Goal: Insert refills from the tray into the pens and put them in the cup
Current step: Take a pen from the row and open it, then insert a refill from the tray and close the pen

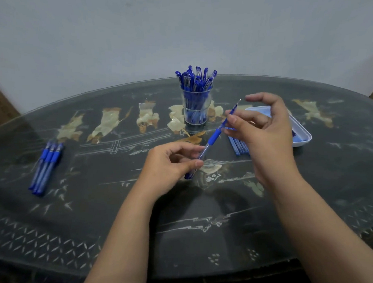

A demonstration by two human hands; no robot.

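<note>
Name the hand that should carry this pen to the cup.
Left, probably. The left hand grips the pen by its barrel, and the cup stands just beyond it. The right hand only pinches the tip end, beside the tray.

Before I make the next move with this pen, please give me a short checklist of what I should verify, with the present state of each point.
1. The left hand grips the rear of the pen: ok.
2. The right hand pinches the pen's front part: ok.
3. The refill is pushed fully in: cannot tell; its front end sticks out beyond the blue grip.
4. Cap on the pen: not ok, the writing end is bare.
5. The cup stands upright beyond the hands: ok.
6. Room in the cup for one more: cannot tell; the capped pens crowd it.
</note>
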